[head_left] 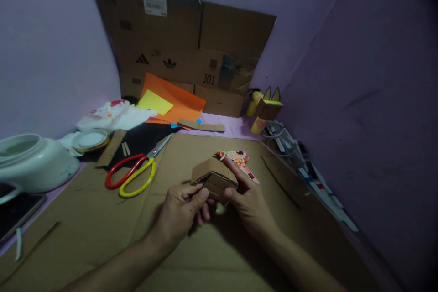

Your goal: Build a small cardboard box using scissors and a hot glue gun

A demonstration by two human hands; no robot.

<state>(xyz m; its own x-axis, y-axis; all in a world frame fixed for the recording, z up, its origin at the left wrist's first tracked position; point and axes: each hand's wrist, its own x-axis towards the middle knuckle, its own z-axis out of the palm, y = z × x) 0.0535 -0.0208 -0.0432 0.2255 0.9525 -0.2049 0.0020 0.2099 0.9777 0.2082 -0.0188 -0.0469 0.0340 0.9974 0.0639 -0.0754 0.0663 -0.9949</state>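
Observation:
A small folded cardboard box (214, 169) is held between my two hands, just above the cardboard sheet (153, 246) that covers the work surface. My left hand (188, 203) pinches its left lower edge between thumb and fingers. On the other side my right hand (248, 196) grips it, thumb at the front edge and index finger along the top right. Just behind the box lies a colourful patterned piece (239, 157), partly covered by my right fingers. Scissors (137, 175) with one red and one yellow handle rest to the left, their blades pointing away.
Orange paper (174, 100) and a yellow sheet (155, 101) lie at the back, near a cardboard strip (201, 126). A white pot (41, 164) stands at left. A cardboard figure with pointed ears (270, 109) stands back right, near several markers (321, 187).

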